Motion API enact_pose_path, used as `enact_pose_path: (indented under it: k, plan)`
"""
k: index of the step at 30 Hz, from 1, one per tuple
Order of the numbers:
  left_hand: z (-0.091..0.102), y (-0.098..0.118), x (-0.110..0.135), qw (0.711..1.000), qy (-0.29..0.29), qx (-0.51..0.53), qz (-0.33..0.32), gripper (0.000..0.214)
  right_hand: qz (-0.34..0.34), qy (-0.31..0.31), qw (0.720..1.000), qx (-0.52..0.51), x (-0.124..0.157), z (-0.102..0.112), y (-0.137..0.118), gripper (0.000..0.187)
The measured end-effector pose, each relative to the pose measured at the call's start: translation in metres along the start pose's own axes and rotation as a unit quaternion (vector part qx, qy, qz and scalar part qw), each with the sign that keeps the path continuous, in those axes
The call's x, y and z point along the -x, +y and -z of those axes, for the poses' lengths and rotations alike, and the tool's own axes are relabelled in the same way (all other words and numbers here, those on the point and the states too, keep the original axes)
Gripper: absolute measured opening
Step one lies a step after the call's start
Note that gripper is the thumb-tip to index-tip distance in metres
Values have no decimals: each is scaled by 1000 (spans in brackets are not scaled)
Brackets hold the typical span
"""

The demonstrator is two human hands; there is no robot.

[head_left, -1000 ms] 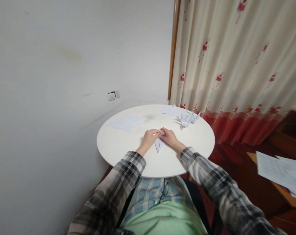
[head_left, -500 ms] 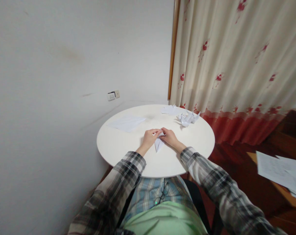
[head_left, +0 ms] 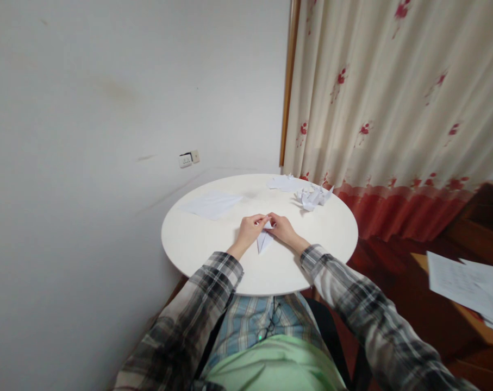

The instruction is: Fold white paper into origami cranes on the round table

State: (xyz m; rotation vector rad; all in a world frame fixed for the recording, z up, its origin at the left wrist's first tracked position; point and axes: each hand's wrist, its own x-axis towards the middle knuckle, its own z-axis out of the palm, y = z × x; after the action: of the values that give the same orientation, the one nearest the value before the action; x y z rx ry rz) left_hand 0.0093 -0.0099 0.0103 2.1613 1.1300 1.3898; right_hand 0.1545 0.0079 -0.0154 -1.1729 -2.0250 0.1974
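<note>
Left grip (head_left: 250, 229) and right grip (head_left: 284, 228) pinching folded paper (head_left: 263, 243), white, creased, tapering to a near-side point

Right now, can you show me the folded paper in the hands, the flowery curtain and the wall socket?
Folded white paper (head_left: 263, 240): head view, its lower pointed part.
Flowery curtain (head_left: 387, 103): head view, cream cloth mid-curtain.
Wall socket (head_left: 185, 161): head view, white faceplate.

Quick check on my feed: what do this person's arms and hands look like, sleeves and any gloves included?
The left sleeve and right sleeve match: long plaid fabric in black, grey and white, ending near the wrists. The left hand and right hand wear no gloves. Small rings would be hard to make out.
</note>
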Motion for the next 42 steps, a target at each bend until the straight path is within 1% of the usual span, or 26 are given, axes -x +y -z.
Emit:
enact_pose_path:
  k: [7, 15, 29, 35, 42]
  plan:
    - [0, 0, 0, 1000, 5, -5, -2, 24, 2, 1, 1000, -8, 0, -1, 0, 22]
    - [0, -2, 0, 1000, 10, -13, -5, 23, 0, 5, 1000, -4, 1, -1, 0, 21]
    - [-1, -5, 0, 1000, 11, -13, -9, 20, -1, 2, 1000, -5, 0, -1, 1, 22]
    - [0, -2, 0, 1000, 9, -17, -14, 20, -1, 0, 1000, -11, 0, -1, 1, 23]
    - [2, 1, 0, 999, 28, -15, -24, 18, -10, -2, 1000, -10, 0, 0, 0, 25]
